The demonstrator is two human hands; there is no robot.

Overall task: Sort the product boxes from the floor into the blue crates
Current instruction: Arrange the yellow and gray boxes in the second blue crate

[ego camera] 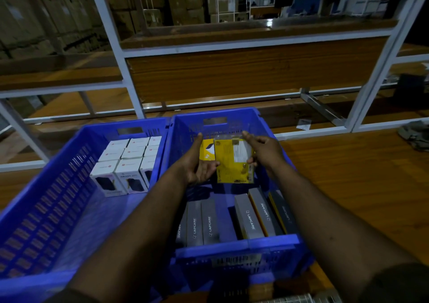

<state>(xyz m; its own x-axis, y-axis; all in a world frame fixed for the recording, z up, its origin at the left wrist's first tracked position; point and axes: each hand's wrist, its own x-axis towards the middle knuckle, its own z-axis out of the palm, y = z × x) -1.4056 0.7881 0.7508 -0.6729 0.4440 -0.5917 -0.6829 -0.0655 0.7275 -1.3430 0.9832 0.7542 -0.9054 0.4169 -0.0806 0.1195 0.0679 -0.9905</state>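
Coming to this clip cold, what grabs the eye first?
Two hands, left hand and right hand, hold a yellow box over the far end of the right blue crate. Grey boxes stand at its near end, and white boxes fill the far end of the left blue crate.

- Both forearms are bare and reach forward from the bottom of the view, coming closer to each other toward the hands.
- The left hand [197,163] is turned with the palm to the right. Its thumb points up and its fingers curl under the left edge of the yellow box [233,161].
- The right hand [262,150] grips the right edge of the same box, thumb on top, fingertips on the front face.
- The two hands are near each other, at about the same height.
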